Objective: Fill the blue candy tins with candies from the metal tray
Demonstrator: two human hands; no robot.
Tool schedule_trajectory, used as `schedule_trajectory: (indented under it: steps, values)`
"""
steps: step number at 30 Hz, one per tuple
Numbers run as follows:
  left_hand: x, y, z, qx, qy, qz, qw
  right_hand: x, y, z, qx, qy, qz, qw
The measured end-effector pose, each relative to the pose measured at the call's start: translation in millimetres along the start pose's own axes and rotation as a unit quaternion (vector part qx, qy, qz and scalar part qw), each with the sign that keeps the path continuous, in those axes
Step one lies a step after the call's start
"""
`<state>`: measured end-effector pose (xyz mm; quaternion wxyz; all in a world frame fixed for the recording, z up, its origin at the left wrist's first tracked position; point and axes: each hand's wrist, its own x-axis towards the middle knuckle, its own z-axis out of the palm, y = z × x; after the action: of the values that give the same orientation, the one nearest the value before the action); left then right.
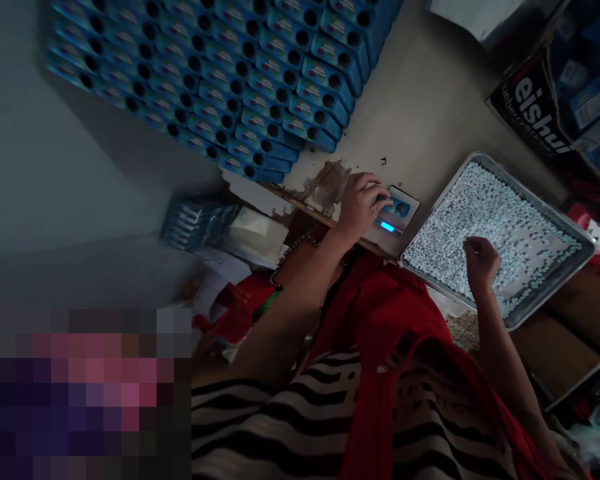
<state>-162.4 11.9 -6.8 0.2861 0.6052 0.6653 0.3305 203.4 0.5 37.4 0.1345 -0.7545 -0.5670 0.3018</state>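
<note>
A small digital scale [409,200] with a lit blue display lies near the table's front edge, and a small blue packet [399,207] rests on it. My left hand [363,205] is at the scale's left side, its fingers curled and closed at the packet's edge; whether they grip it is too small to tell. A metal tray [535,313] to the right holds many small pale pellets [460,213]. Over the pellets is my right hand [482,261], fingers pinched together, with anything between them too small to make out.
Rows of blue boxes [260,73] stand on the table [415,87] at the upper left. A black carton [535,113] of blue packs is at the upper right. Papers and blue packs [195,223] lie below the table edge. A blurred patch covers the lower left.
</note>
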Motion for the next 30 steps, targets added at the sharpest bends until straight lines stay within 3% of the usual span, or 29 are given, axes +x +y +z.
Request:
schedule_trajectory:
  steps: [3, 6, 11, 14, 17, 22, 25, 28, 30]
  values:
    - [0, 2, -0.9, 0.000, 0.012, 0.011, 1.000, -13, 21, -8, -0.010, 0.001, 0.009, 1.000]
    - [0, 15, 4.0, -0.004, -0.002, 0.043, 0.999, -22, 25, -4, -0.010, -0.014, 0.005, 1.000]
    - [1, 35, 10.9, -0.012, -0.027, 0.045, 0.999, -14, 29, 9, -0.093, -0.006, -0.114, 0.989]
    - [-2, 30, -1.7, -0.016, 0.012, -0.006, 1.000, 0, 32, 18, -0.186, -0.019, -0.202, 0.961]
    - [-11, 14, -23.9, -0.031, 0.063, -0.040, 0.997, 14, 30, 29, -0.251, -0.058, -0.229, 0.939]
    - [-31, -8, -52.6, -0.032, 0.082, -0.057, 0.995, 26, 28, 32, -0.246, -0.129, -0.187, 0.942]
    - [-38, -14, -56.7, -0.026, 0.063, -0.073, 0.995, 28, 31, 21, -0.193, -0.105, -0.120, 0.968]
    - [-44, -17, -53.7, -0.037, 0.055, -0.083, 0.994, 25, 32, 9, -0.043, -0.083, -0.019, 0.995]
    - [-47, -18, -50.4, -0.050, 0.047, -0.085, 0.994, 22, 31, 4, 0.101, -0.089, 0.060, 0.989]
